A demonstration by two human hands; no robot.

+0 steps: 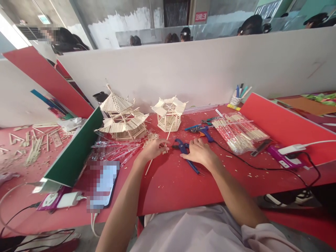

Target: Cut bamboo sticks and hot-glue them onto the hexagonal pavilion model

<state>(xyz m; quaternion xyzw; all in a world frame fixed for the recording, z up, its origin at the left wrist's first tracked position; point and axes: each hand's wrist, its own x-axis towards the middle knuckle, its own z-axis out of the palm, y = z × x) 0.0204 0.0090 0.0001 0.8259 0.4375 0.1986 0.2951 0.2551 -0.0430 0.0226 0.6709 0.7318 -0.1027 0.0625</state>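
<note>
My left hand [156, 149] is closed around a thin wooden stick [149, 168] that slants across the table, its upper end pointing toward the smaller model. Just to the right, my right hand [198, 151] lies over blue-handled cutters [193, 166], thumb on one handle and fingers curled over the other side. The cutters' dark jaws point left, toward my left hand. Small cut stick pieces [165, 151] lie by my left fingertips. Behind the hands stand a small open stick pavilion [169, 113] and a taller two-roofed stick pavilion [123, 119].
Right of the hands are a glue gun [206, 133] with a black cord and bagged sticks [237, 133]. A phone [106, 182] and plastic wrappers [115, 148] lie left. A green divider [76, 150], a red divider [288, 129] and a pale partition [183, 70] bound the space.
</note>
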